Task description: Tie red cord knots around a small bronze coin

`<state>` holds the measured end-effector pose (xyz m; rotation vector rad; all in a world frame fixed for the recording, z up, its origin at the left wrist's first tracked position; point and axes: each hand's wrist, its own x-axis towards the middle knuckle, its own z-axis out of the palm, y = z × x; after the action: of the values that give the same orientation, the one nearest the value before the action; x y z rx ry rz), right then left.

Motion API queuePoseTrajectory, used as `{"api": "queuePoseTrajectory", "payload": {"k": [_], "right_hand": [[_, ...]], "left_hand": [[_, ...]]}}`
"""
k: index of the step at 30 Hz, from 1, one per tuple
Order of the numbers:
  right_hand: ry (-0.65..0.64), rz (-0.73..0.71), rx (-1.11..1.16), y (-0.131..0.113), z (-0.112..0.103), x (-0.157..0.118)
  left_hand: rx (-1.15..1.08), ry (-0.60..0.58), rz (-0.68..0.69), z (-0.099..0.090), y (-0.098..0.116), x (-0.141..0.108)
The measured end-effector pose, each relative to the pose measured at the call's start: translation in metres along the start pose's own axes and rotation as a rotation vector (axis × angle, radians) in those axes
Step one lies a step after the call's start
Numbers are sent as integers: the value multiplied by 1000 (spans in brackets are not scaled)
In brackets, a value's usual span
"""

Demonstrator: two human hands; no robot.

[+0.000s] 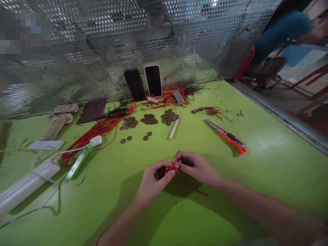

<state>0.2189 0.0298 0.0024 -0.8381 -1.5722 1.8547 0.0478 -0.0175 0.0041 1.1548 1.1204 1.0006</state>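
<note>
Between my two hands a red cord [173, 167] is looped and crossed, with one end standing up and another trailing down toward the table. My left hand [156, 177] pinches it between thumb and fingers; whatever lies inside the curled fingers is hidden. From the other side my right hand [192, 167] grips the cord with thumb and forefinger. Beyond the hands lie small piles of round coins with holes [149, 119], and a few single coins [146, 138]. A pale stick with a dark tip [174, 128] rests beside the right-hand pile.
An orange utility knife [228, 136] lies at right, blade out. Strung coins with red cord [201, 109] sit behind it. At left are a red cord bundle [97, 131], pliers [115, 112] and a white power strip [29, 184]. Two phones [153, 80] lean on the perforated metal screen [102, 51].
</note>
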Motion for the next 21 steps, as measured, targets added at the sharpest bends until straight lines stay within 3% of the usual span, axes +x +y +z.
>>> {"api": "queuePoseTrajectory", "payload": {"k": [5,13,21], "right_hand": [[-39,-19,-11,-5,-1,0],[-18,-15,-81,-5,-6,-1],[-23,42,30,-4,-5,-1]], "left_hand": [[51,1,31,-2,-1,-2],[294,182,68,-9,3,2],[345,192,103,-6,5,-1]]}}
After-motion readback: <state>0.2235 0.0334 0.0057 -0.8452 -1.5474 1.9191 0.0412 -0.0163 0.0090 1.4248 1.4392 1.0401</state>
